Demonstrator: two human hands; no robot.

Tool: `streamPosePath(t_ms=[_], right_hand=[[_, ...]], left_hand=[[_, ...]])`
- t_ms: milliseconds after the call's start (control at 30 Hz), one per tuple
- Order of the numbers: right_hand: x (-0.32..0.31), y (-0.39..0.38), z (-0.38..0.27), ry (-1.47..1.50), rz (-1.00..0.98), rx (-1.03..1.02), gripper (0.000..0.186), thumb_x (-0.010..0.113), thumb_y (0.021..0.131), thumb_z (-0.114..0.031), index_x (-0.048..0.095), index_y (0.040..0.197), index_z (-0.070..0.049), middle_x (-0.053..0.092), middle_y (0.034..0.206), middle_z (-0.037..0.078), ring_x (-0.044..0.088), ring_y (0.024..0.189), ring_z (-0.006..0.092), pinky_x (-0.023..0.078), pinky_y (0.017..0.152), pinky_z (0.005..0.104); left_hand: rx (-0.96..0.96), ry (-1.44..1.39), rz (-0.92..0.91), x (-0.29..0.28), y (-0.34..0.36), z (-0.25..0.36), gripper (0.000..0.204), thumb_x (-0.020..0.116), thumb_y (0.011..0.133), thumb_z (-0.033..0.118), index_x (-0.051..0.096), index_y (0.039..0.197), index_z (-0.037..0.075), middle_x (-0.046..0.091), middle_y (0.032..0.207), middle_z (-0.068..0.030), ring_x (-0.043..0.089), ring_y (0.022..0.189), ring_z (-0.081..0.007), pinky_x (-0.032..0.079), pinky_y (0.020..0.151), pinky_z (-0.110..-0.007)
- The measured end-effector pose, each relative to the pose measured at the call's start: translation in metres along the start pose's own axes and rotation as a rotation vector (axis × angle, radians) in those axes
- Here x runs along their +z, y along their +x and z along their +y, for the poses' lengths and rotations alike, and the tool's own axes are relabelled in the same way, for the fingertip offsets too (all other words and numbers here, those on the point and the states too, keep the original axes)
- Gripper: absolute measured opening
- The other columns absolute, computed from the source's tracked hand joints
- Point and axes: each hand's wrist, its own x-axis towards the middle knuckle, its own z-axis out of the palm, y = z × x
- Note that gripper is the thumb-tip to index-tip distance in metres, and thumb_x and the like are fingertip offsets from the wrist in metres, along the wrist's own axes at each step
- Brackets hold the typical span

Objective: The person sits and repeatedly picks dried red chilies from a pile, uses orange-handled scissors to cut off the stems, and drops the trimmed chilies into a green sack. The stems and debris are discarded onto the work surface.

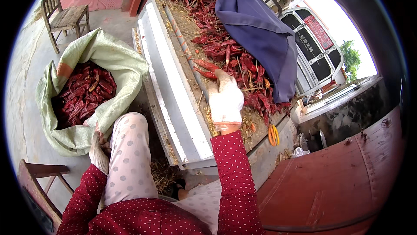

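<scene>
My right hand [225,99], in a white glove with bare fingertips, is over the truck bed's edge, its fingers closed on a couple of dried red chilies [206,64] that stick out to the left. A long heap of dried chilies [221,48] lies just beyond it. My left hand [100,151], gloved too, is low beside my knee, its fingers curled at the near edge of a pale green woven sack [126,57]; part of its grip is hidden. Inside the open sack are many red chilies [84,96].
A dark blue cloth [256,31] covers part of the heap. Orange scissor-like handles [273,135] lie at the bed's right end. A wooden chair [65,18] stands far left, another chair [43,170] near left. A red metal panel [321,178] is at right, a white vehicle [312,44] behind.
</scene>
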Motion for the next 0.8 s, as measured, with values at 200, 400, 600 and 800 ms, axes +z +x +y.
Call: streamPosePath(t_ms=[200, 400, 600, 800], right_hand=[[-0.015, 0.044, 0.065, -0.166, -0.288, -0.165, 0.050, 0.062, 0.086, -0.015, 0.059, 0.136, -0.014, 0.053, 0.144, 0.017, 0.058, 0.123, 0.0372, 0.048, 0.104, 0.0417], [0.016, 0.053, 0.070, -0.292, -0.479, -0.065, 0.040, 0.058, 0.092, -0.016, 0.062, 0.131, -0.016, 0.062, 0.129, 0.017, 0.061, 0.118, 0.0388, 0.050, 0.099, 0.0462], [-0.032, 0.003, 0.082, -0.092, -0.378, -0.266, 0.031, 0.058, 0.090, -0.018, 0.067, 0.119, -0.013, 0.067, 0.116, 0.019, 0.067, 0.097, 0.0402, 0.053, 0.086, 0.0474], [-0.077, -0.067, 0.050, -0.118, -0.269, -0.573, 0.020, 0.064, 0.083, -0.015, 0.067, 0.103, -0.015, 0.065, 0.095, 0.010, 0.069, 0.080, 0.0305, 0.055, 0.067, 0.0431]], left_hand=[[0.411, 0.496, -0.303, 0.072, -0.067, -0.012, 0.017, 0.067, 0.095, 0.018, 0.060, 0.086, 0.006, 0.059, 0.069, -0.0014, 0.051, 0.058, -0.0103, 0.042, 0.057, -0.025], [0.080, 0.608, -0.740, 0.138, -0.120, -0.051, 0.016, 0.066, 0.097, 0.018, 0.063, 0.098, 0.002, 0.065, 0.080, -0.0043, 0.059, 0.069, -0.0124, 0.051, 0.067, -0.027], [-0.196, 0.591, -0.659, 0.125, -0.115, -0.079, 0.017, 0.068, 0.094, 0.016, 0.062, 0.102, 0.002, 0.068, 0.084, -0.0072, 0.064, 0.072, -0.0161, 0.053, 0.068, -0.029], [-0.286, 0.465, -0.735, 0.143, -0.119, -0.072, 0.031, 0.068, 0.094, 0.023, 0.059, 0.113, 0.001, 0.069, 0.093, -0.0091, 0.067, 0.075, -0.0177, 0.057, 0.067, -0.032]])
